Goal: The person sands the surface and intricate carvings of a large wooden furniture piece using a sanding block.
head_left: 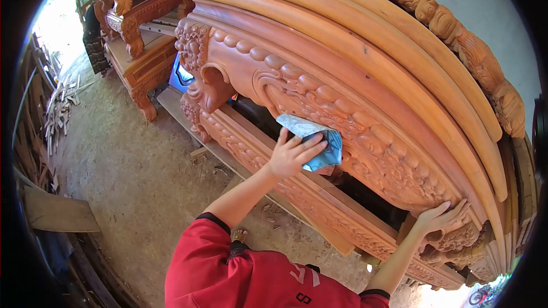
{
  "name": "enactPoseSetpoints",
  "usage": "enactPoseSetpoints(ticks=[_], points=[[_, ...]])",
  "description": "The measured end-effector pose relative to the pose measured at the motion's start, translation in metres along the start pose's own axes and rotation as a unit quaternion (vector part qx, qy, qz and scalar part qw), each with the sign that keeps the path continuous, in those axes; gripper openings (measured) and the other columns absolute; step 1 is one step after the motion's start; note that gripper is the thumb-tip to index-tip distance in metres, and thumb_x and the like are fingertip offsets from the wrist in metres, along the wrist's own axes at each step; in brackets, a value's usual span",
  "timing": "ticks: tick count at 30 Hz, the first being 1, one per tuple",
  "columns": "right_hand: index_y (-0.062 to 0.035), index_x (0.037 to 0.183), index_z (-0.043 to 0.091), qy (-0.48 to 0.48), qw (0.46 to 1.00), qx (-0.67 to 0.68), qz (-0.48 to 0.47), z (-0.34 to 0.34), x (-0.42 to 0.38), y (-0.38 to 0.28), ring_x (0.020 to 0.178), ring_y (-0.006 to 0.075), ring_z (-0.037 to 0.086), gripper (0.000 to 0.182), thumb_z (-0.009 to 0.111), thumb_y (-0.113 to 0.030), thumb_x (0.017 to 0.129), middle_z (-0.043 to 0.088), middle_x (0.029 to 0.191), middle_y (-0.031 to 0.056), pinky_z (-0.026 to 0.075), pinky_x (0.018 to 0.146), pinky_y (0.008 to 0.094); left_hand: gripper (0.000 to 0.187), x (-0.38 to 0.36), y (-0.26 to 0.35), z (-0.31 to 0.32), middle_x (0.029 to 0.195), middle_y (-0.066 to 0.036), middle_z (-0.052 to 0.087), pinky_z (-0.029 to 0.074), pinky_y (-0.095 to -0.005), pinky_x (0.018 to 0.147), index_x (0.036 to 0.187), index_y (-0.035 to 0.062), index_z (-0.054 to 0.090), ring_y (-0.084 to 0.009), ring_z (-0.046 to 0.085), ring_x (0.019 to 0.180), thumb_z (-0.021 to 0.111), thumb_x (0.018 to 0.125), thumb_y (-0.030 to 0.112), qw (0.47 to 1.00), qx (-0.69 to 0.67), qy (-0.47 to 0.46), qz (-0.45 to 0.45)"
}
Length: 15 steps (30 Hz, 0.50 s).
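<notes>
My left hand (295, 157) is closed on a blue, crumpled sheet of sandpaper (331, 142), which lies against the lower edge of a carved wooden panel (342, 111). Part of the sheet is folded up and shows a paler face with print on it. Further right, my right hand (442, 218) rests on the panel's lower right end with its fingers stretched out over the wood. Scrollwork and a row of rounded beads run along the reddish-brown panel.
Long curved wooden rails (365, 34) are stacked behind the panel. Below it stands another carved rail (257, 162), across a dark gap. A carved wooden stand (142, 65) is at the upper left. Wood scraps (65, 100) litter the floor, and a board (60, 211) lies at left.
</notes>
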State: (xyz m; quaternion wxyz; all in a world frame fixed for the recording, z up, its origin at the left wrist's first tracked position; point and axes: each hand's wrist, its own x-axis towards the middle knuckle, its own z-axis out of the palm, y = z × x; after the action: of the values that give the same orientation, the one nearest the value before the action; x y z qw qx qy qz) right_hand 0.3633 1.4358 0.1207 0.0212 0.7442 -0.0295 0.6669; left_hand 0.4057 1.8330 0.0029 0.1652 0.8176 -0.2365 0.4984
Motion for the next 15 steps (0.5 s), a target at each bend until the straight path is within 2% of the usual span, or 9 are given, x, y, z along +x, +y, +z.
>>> enactPoseSetpoints(ticks=[2, 4, 6, 8, 9, 12, 14, 15], points=[[0.0053, 0.127, 0.04, -0.001, 1.0, 0.003, -0.002, 0.0, 0.0, -0.001, 0.126, 0.0383, 0.032, 0.048, 0.037, -0.028, 0.093, 0.035, 0.135, 0.0235, 0.02, 0.104, 0.049, 0.044, -0.001, -0.009, 0.0, 0.121, -0.001, 0.056, 0.013, -0.0496, 0.106, 0.117, 0.0194, 0.058, -0.018, 0.052, 0.109, 0.05, 0.075, 0.01, 1.0, -0.002, 0.01, -0.004], [0.0065, 0.127, 0.04, 0.0, 1.0, 0.01, 0.013, 0.001, -0.001, -0.001, 0.126, 0.0384, 0.031, 0.047, 0.037, -0.026, 0.093, 0.035, 0.135, 0.0244, 0.021, 0.104, 0.0486, 0.042, -0.007, -0.035, -0.007, 0.119, -0.003, 0.058, 0.011, -0.0505, 0.106, 0.118, 0.0172, 0.057, -0.0214, 0.052, 0.112, 0.051, 0.077, 0.014, 0.992, 0.117, 0.026, -0.045], [0.007, 0.126, 0.04, 0.004, 1.0, 0.02, 0.01, 0.004, 0.0, -0.001, 0.125, 0.0385, 0.032, 0.046, 0.037, -0.025, 0.094, 0.035, 0.134, 0.0248, 0.021, 0.104, 0.0484, 0.039, -0.006, -0.064, -0.018, 0.122, -0.006, 0.056, 0.01, -0.0525, 0.105, 0.12, 0.0133, 0.055, -0.0276, 0.049, 0.116, 0.048, 0.082, 0.016, 0.974, 0.099, 0.1, -0.176], [0.0075, 0.126, 0.041, 0.002, 1.0, 0.027, 0.014, 0.001, -0.002, -0.003, 0.125, 0.0385, 0.032, 0.045, 0.037, -0.024, 0.094, 0.035, 0.134, 0.0251, 0.021, 0.104, 0.0481, 0.038, -0.004, -0.084, -0.034, 0.123, -0.01, 0.054, 0.013, -0.0533, 0.104, 0.122, 0.01, 0.053, -0.0325, 0.044, 0.121, 0.045, 0.085, 0.017, 0.957, 0.1, 0.134, -0.236], [0.0077, 0.125, 0.041, 0.003, 1.0, 0.017, 0.006, 0.0, 0.0, -0.005, 0.124, 0.0385, 0.033, 0.045, 0.037, -0.024, 0.094, 0.035, 0.134, 0.0251, 0.021, 0.104, 0.0482, 0.039, -0.001, -0.082, -0.033, 0.125, -0.013, 0.052, 0.015, -0.0533, 0.104, 0.123, 0.008, 0.052, -0.0357, 0.042, 0.121, 0.043, 0.086, 0.016, 0.964, 0.069, 0.135, -0.221], [0.008, 0.124, 0.042, 0.005, 1.0, 0.004, -0.013, -0.001, 0.003, -0.008, 0.123, 0.0382, 0.034, 0.044, 0.037, -0.023, 0.094, 0.037, 0.133, 0.025, 0.022, 0.103, 0.0483, 0.046, -0.015, -0.053, -0.01, 0.133, -0.008, 0.046, 0.018, -0.0504, 0.104, 0.126, 0.0163, 0.051, -0.0348, 0.037, 0.126, 0.048, 0.08, 0.011, 0.985, 0.066, 0.071, -0.142], [0.0081, 0.124, 0.043, 0.009, 1.0, 0.001, -0.026, -0.001, 0.003, -0.007, 0.122, 0.038, 0.035, 0.043, 0.037, -0.023, 0.094, 0.037, 0.132, 0.0248, 0.022, 0.103, 0.0485, 0.05, -0.024, -0.019, 0.004, 0.132, -0.003, 0.047, 0.017, -0.0502, 0.105, 0.125, 0.0205, 0.051, -0.0272, 0.042, 0.122, 0.052, 0.076, 0.009, 0.994, 0.082, 0.031, -0.059], [0.0081, 0.124, 0.043, 0.01, 1.0, -0.004, -0.023, 0.0, 0.002, -0.007, 0.122, 0.0376, 0.035, 0.043, 0.038, -0.023, 0.094, 0.038, 0.132, 0.0242, 0.023, 0.103, 0.0482, 0.051, -0.028, -0.002, 0.005, 0.13, 0.0, 0.048, 0.016, -0.0506, 0.105, 0.125, 0.0213, 0.051, -0.0235, 0.044, 0.118, 0.052, 0.076, 0.011, 0.999, 0.032, 0.005, -0.019]])
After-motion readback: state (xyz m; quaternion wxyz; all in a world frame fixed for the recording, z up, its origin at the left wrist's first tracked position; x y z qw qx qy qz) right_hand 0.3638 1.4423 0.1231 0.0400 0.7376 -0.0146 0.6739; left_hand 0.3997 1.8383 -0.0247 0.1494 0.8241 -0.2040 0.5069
